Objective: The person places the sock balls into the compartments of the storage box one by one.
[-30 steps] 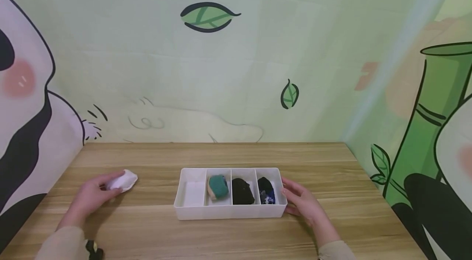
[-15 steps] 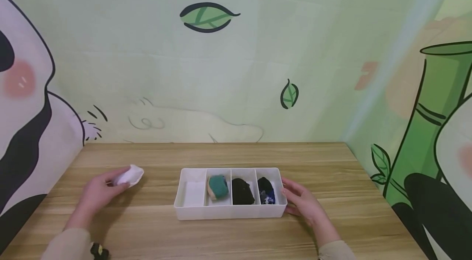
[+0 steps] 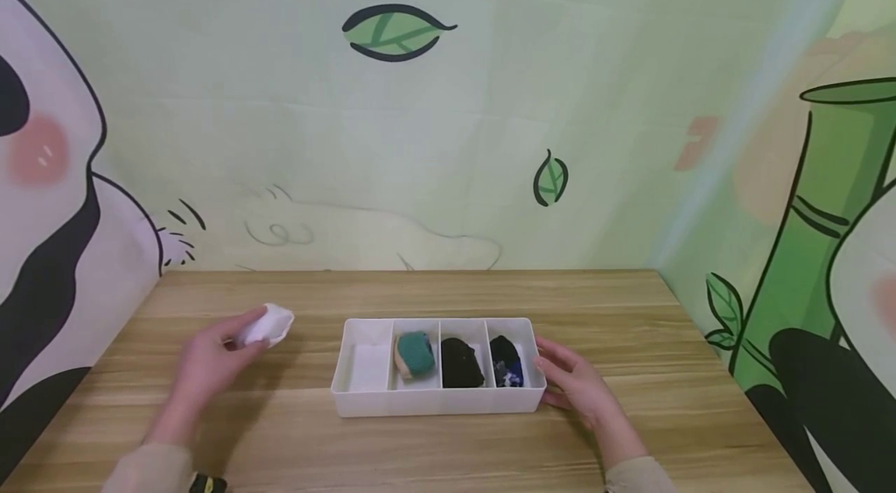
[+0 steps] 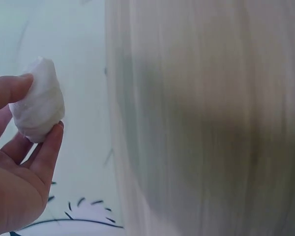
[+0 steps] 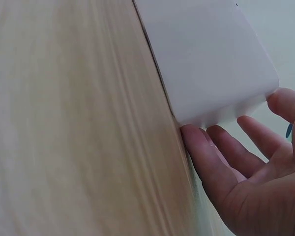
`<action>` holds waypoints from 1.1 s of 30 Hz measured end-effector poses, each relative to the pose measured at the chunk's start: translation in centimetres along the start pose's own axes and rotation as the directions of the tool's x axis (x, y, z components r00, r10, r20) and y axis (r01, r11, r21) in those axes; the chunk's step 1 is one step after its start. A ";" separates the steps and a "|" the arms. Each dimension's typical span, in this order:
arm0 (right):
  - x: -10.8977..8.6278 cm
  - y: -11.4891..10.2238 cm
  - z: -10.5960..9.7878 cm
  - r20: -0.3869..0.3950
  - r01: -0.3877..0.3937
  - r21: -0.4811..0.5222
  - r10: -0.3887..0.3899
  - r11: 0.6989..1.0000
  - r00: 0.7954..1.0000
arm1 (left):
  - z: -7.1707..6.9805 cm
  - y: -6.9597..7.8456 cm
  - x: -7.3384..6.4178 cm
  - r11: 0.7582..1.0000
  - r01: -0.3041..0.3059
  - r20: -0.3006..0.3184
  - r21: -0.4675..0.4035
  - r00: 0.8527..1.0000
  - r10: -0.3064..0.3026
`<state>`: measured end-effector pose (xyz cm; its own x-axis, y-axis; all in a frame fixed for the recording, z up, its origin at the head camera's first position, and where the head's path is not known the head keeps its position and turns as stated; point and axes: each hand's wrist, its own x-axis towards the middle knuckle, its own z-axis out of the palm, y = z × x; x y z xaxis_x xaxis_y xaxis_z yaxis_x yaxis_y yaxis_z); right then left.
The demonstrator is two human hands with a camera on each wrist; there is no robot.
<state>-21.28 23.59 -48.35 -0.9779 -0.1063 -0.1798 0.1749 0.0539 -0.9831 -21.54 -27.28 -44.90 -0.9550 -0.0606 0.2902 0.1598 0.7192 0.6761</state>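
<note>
My left hand (image 3: 217,357) pinches a white rolled sock (image 3: 269,326) above the left part of the table. In the left wrist view the thumb lies on one side of the white sock (image 4: 39,101) and fingertips on the other. A white divided box (image 3: 441,402) stands in the middle. Its leftmost compartment is bare. The others hold a teal-and-beige sock bundle (image 3: 415,355), a black one (image 3: 461,363) and a black one with blue and white (image 3: 507,362). My right hand (image 3: 577,384) rests its fingertips against the box's right end, close up in the right wrist view.
The wood-grain table (image 3: 434,450) reaches back to a printed backdrop (image 3: 448,127) with leaves, bamboo and panda figures. A small dark object with yellow (image 3: 208,484) shows by the left sleeve at the bottom edge.
My left hand has moved right and slightly away from me, carrying the white sock closer to the box. The right hand and the box have stayed in place.
</note>
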 end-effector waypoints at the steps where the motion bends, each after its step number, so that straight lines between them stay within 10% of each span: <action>1: 0.0 0.0 0.0 0.001 0.000 0.001 0.000 1.000 1.000 | 0.1 0.2 -0.1 1.000 -0.002 0.000 -0.002 1.000 0.002; 33: 0.1 0.0 -0.1 0.016 0.003 0.003 -0.003 1.000 1.000 | 3.9 6.4 -2.3 0.989 -0.036 -0.122 -0.144 0.992 0.018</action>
<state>-21.34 23.72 -48.40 -0.9766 -0.1220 -0.1771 0.1720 0.0510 -0.9838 -19.27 -19.81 -43.91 -0.9143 -0.1320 0.3829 0.2280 0.6136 0.7559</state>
